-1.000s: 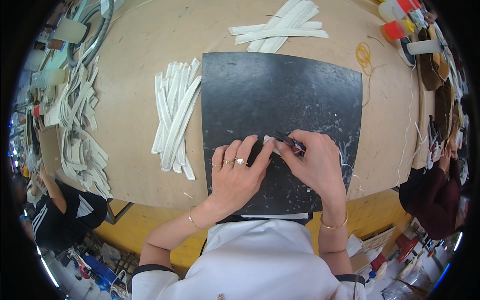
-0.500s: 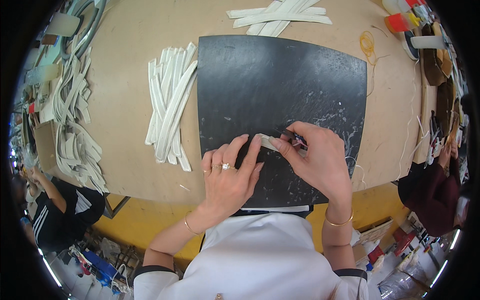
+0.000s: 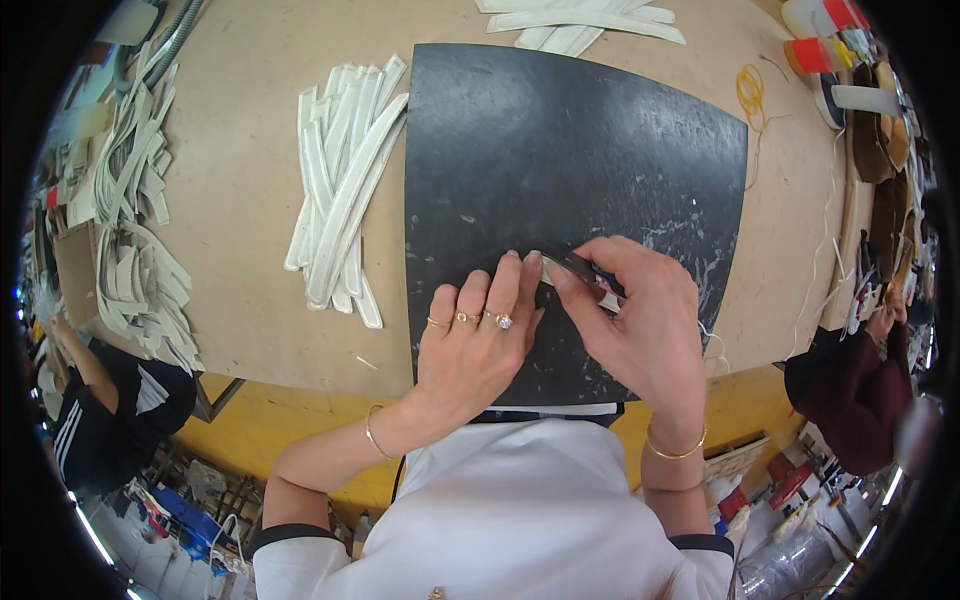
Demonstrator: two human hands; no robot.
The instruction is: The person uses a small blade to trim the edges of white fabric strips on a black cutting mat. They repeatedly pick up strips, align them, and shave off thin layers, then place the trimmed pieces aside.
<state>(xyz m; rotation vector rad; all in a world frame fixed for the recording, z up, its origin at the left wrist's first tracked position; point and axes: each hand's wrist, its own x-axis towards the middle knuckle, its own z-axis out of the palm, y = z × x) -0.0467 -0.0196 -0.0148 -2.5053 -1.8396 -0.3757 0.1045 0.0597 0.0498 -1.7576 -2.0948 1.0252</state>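
Note:
My left hand is on the black mat, its fingers close together with their tips pressing the end of a white strip. Most of that strip is hidden under my fingers. In my right hand is a small dark tool that looks like thread snips. Its narrow dark end points left, close to my left fingertips and over the strip. My right thumb lies along the strip's near side. Whether the tool's blades are apart I cannot tell.
A pile of white strips lies left of the mat, with another pile beyond it. Loose curled strips cover the far left. Yellow thread and a red-and-yellow bottle sit at right. Other people work at both sides.
The dark tool has swung leftward, its end now nearer my left fingertips. My left fingers have drawn together and moved slightly right and up. The whole view has shifted a little.

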